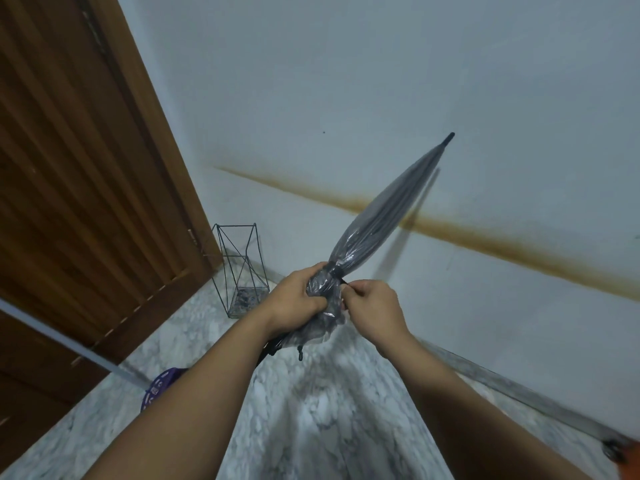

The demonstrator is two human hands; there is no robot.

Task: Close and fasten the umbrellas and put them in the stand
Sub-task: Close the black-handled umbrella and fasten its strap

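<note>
The left hand was wrapped tight around the bunched folds of the clear umbrella, fingers fully curled; the right hand had its fingers pinched closed on the little black strap at the cinched waist; the umbrella was held in the air, tip angled up toward the white wall; the wire stand sat empty on the marble floor by the wooden door, well apart from the umbrella.
</note>
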